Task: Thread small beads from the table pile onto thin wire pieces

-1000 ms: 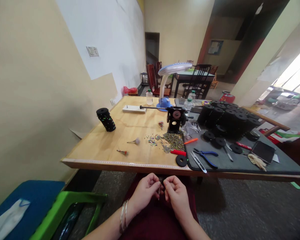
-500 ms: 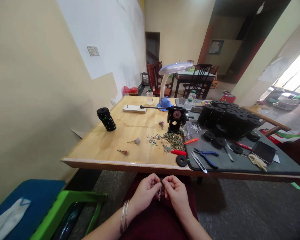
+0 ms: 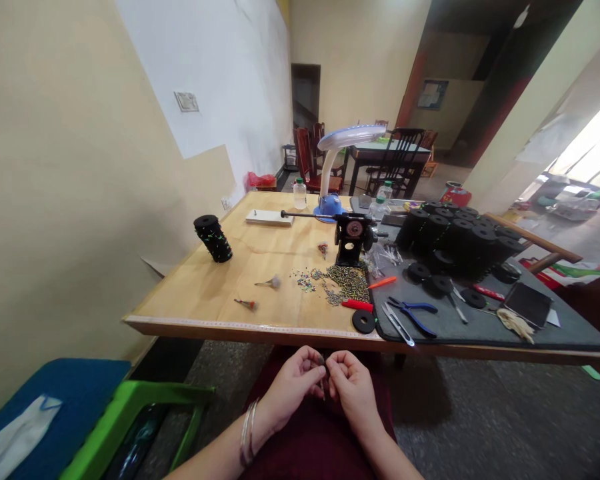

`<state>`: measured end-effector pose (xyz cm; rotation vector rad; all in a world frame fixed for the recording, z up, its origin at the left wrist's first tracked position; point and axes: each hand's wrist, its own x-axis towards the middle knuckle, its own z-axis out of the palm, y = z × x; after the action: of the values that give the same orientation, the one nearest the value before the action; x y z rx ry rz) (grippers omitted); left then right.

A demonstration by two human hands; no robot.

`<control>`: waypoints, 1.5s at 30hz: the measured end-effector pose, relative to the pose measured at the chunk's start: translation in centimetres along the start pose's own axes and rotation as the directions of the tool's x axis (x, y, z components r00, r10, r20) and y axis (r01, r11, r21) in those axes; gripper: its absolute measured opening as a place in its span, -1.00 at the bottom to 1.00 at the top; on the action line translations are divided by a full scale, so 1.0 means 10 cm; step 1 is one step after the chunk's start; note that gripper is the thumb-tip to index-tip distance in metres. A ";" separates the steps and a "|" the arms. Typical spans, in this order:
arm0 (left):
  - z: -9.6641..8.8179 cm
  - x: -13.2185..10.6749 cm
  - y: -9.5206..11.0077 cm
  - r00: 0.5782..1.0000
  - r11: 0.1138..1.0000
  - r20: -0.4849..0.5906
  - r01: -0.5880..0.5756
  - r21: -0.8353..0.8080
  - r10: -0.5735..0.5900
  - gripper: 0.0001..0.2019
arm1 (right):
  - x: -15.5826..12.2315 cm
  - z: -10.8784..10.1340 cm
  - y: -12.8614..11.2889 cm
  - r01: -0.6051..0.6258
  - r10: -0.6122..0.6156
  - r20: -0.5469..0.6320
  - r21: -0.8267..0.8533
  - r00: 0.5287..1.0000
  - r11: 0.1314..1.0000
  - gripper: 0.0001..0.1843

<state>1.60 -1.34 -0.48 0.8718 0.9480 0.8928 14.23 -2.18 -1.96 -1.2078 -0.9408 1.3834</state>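
Both my hands are held together over my lap, below the table's front edge. My left hand point(image 3: 293, 387) and my right hand point(image 3: 353, 387) are curled shut, fingertips meeting on a small thin dark piece point(image 3: 323, 381) pinched between them; it is too small to name. Metal bangles sit on my left wrist. On the wooden table point(image 3: 220, 293) ahead lie a scatter of small coloured beads point(image 3: 305, 280) and a heap of small metal pieces point(image 3: 347, 281).
A black hand-crank winder point(image 3: 353, 237) and a blue desk lamp point(image 3: 330, 200) stand mid-table. Black spools point(image 3: 455, 233) crowd a grey mat point(image 3: 480, 327) with blue pliers point(image 3: 413, 310), snips and a phone. One black spool point(image 3: 213, 238) stands at left. A green stool point(image 3: 130, 420) stands by my left.
My hands have risen slightly and shifted the small piece between the fingertips; nothing on the table has moved.
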 end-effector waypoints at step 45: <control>-0.09 0.03 -0.06 1.000 0.999 -0.017 -0.014 -0.050 0.013 -0.78 | -0.08 -0.02 0.01 -0.095 0.097 0.034 -0.056 0.995 0.994 -0.65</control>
<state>0.99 -1.14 -1.42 0.8298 0.9311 0.9333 14.33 -2.99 -1.95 -1.2867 -0.9622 1.4683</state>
